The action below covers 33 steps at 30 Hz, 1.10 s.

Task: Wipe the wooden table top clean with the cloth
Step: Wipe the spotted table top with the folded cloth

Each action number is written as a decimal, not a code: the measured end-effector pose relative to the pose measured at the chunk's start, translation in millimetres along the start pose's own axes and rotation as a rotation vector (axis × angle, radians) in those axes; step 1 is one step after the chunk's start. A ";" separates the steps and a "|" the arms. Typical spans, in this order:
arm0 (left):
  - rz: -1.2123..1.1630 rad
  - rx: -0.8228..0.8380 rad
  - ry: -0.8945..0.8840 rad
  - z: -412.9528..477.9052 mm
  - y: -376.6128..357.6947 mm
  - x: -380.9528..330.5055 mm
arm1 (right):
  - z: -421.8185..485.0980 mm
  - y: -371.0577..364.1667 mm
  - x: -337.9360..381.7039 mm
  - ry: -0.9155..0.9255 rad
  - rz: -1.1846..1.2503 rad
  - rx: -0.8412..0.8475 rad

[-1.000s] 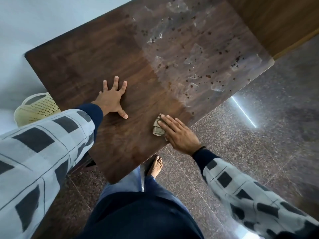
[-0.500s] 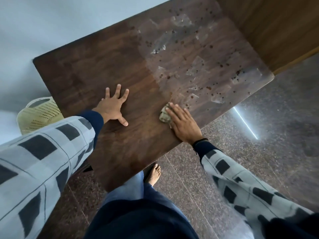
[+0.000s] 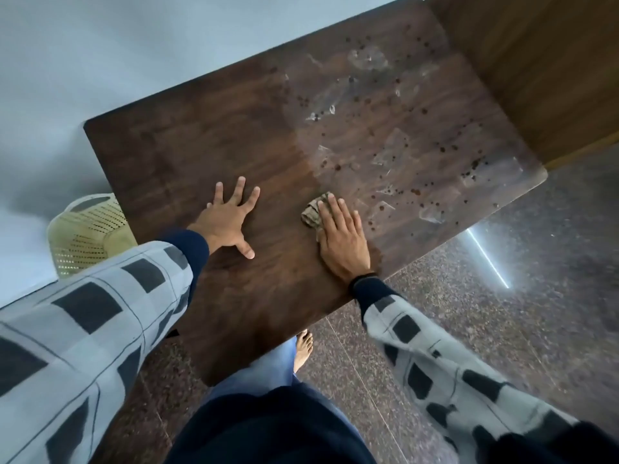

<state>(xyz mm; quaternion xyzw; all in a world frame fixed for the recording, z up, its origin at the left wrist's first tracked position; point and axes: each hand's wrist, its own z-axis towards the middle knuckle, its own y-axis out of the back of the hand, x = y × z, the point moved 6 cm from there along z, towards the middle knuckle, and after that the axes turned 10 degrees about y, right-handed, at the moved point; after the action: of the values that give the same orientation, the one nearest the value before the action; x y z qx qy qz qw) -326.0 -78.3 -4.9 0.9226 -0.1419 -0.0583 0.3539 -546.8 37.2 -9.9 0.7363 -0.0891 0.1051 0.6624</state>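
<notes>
From the head camera, the dark wooden bench runs at a slant across the view, its far edge against a pale wall and its right end meeting a wooden cabinet. The left hand lies flat on the wood, palm down, fingers spread wide and thumb out, holding nothing. The right hand has straight fingers laid close together and presses on the cloth, the wrist just inside the bench's near edge, about halfway along it.

The cloth is a small crumpled tan wad. Part of it is hidden under the fingers; the part that shows is longer along the index finger, which points toward the far edge. It sits where the plain dark wood meets a paler area of dark spots and whitish smears toward the right end. A perforated yellow basket stands off the bench's left edge, and a bare foot rests on the speckled floor.
</notes>
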 end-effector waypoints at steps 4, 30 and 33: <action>-0.007 0.007 -0.003 3.6 -1.9 0.0 | -16.4 -12.5 19.3 0.337 -0.034 0.095; -0.027 0.017 -0.007 4.2 1.1 -1.6 | 87.3 6.8 -5.6 0.382 -0.027 0.150; -0.019 0.010 -0.003 3.8 0.0 -1.4 | 134.6 24.7 -22.7 0.151 0.045 0.105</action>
<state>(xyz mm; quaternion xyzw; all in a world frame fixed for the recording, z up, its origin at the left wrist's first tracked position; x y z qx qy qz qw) -328.2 -80.3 -7.7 0.9256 -0.1341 -0.0624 0.3484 -570.4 -99.4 -5.9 0.7578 -0.0500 0.1797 0.6253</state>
